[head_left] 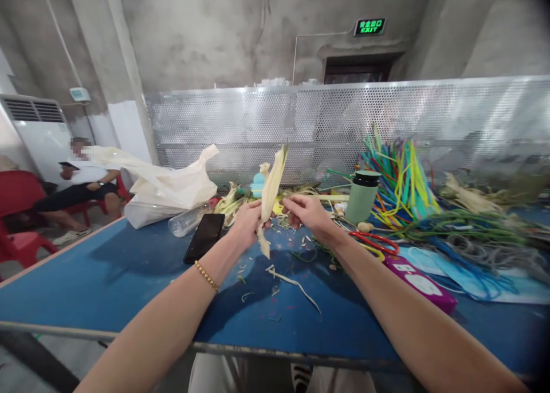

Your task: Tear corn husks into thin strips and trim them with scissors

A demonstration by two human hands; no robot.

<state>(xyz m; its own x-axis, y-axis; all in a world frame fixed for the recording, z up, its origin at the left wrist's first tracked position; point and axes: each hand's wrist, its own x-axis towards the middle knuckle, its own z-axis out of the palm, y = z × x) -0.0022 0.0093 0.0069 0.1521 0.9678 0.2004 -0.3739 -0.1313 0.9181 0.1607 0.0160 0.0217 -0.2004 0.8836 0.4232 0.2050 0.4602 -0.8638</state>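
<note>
My left hand (247,221) is closed around a pale, dry corn husk leaf (271,189) that stands nearly upright above the blue table (107,278). My right hand (306,211) is just to its right, fingers pinched together at the husk's edge; what they pinch is too small to make out. Thin husk strips and scraps (292,282) lie on the table below the hands. A gold bead bracelet sits on my left wrist.
A black phone (205,237), a clear plastic bottle (185,221) and a white plastic bag (167,189) lie to the left. A green flask (363,196), red scissors (376,241), coloured strips (399,178), and a purple box (421,281) are to the right. A seated person (79,184) is at far left.
</note>
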